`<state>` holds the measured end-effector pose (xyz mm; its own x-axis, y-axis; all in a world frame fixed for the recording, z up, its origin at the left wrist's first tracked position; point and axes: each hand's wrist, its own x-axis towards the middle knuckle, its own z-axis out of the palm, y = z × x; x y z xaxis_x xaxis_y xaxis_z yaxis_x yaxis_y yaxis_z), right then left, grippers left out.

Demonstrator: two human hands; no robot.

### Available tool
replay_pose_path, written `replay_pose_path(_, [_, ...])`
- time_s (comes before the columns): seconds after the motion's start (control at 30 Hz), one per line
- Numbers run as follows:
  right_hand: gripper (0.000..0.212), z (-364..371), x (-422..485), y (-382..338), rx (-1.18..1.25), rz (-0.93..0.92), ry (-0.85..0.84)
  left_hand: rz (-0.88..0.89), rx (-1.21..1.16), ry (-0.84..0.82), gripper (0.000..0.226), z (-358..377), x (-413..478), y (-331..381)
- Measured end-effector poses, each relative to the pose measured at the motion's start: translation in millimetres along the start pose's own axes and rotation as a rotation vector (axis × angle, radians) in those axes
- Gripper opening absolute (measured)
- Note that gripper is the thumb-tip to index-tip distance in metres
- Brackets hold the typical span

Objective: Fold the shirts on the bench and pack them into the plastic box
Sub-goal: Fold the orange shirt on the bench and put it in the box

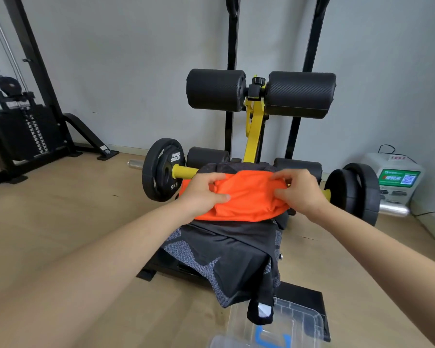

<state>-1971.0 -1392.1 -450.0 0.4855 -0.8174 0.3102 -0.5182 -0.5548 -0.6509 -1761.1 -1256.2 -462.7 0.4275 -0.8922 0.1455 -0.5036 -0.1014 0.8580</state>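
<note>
Clear plastic box (301, 320) sits nearest, below the draped black-and-grey patterned shirt (231, 252); beyond, left grip (204, 192) and right grip (299, 192) each pinch the bunched orange fabric shirt (249, 199) atop it; advise spreading it flat, seams aligned, before folding.

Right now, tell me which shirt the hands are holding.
The orange shirt, gripped by the left hand and right hand; the black-and-grey shirt lies free nearer the plastic box.
</note>
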Motion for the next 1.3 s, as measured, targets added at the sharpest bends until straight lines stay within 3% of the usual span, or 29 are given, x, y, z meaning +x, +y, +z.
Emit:
replay_pose_path(0.1, [0.041, 3, -5, 18, -0.113, -0.003, -0.194, -0.015, 0.042, -0.011, 0.063, 5, 1, -3])
replay_pose_path(0.27, [0.051, 6, -2, 21, -0.193, -0.124, -0.172, -0.027, -0.078, 0.068, 0.063, -17, 7, 7])
replay_pose_path(0.43, [0.059, 18, -1, 7, -0.158, -0.241, -0.278, -0.104, -0.161, 0.129, 0.059, -48, 7, 4])
replay_pose_path(0.57, [0.068, 30, -2, 4, -0.180, -0.236, -0.360, -0.257, -0.032, 0.073, 0.063, -60, -2, -22])
replay_pose_path(0.73, [0.075, 29, -1, 2, -0.283, -0.160, -0.453, -0.296, 0.108, 0.057, 0.069, -62, -8, -26])
replay_pose_path(0.83, [0.085, 25, -4, 0, -0.354, -0.088, -0.466, -0.178, 0.414, 0.145, 0.072, -59, -8, -22])
replay_pose_path(0.93, [0.082, 23, -1, -1, -0.206, -0.033, -0.394, 0.149, 0.467, 0.168, 0.047, -49, -8, -17])
replay_pose_path(1.03, [0.067, 27, 5, 0, -0.033, -0.012, -0.243, 0.353, 0.547, 0.073, 0.027, -33, -7, -10])
replay_pose_path(1.13, [0.056, 32, 3, -3, -0.019, 0.004, -0.198, 0.355, 0.665, -0.043, 0.037, -18, -6, -8])
replay_pose_path(1.3, [0.063, 33, 1, -8, -0.044, 0.012, -0.241, 0.096, 0.892, -0.188, 0.056, -3, 3, -21])
